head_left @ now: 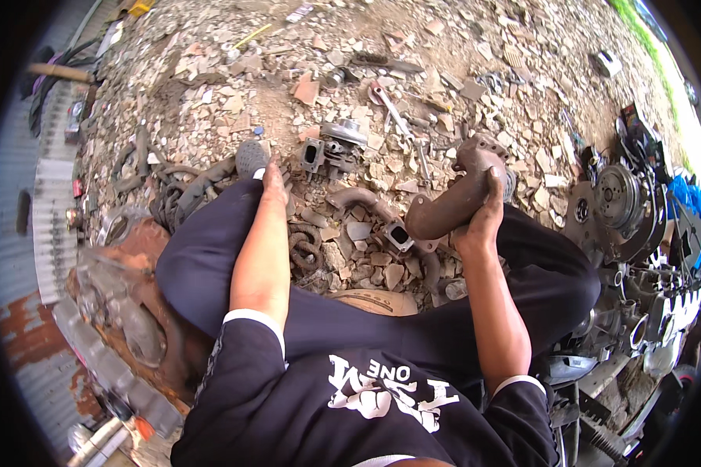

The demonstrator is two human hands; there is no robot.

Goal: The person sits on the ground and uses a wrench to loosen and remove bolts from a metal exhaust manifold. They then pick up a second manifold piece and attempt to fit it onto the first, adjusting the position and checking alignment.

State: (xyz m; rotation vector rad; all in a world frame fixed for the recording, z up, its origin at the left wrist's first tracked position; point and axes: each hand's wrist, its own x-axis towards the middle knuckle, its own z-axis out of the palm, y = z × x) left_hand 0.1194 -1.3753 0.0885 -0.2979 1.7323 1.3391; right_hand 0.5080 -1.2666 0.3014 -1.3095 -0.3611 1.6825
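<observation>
My right hand [484, 210] grips a rusty brown exhaust elbow pipe [452, 204], its thumb lying along the pipe's side. The elbow has a flange at its lower left end and a lumpy flanged end at the upper right. My left hand [276, 184] is by my left shoe [251, 158], seen edge-on. Its thumb points away from me, and nothing shows in it. On the stones between the hands lies a turbocharger [341, 148] with a square flange facing left. Nearer to me is a rusty curved pipe [364, 201], close to a square metal flange [398, 236].
Beyond the turbocharger, a long wrench [392, 111] lies on broken stone and tile. Dark hoses [195, 191] lie at the left, near rusty castings [136, 327]. Engine parts [621, 198] are heaped at the right. Corrugated metal sheet [23, 257] edges the left side.
</observation>
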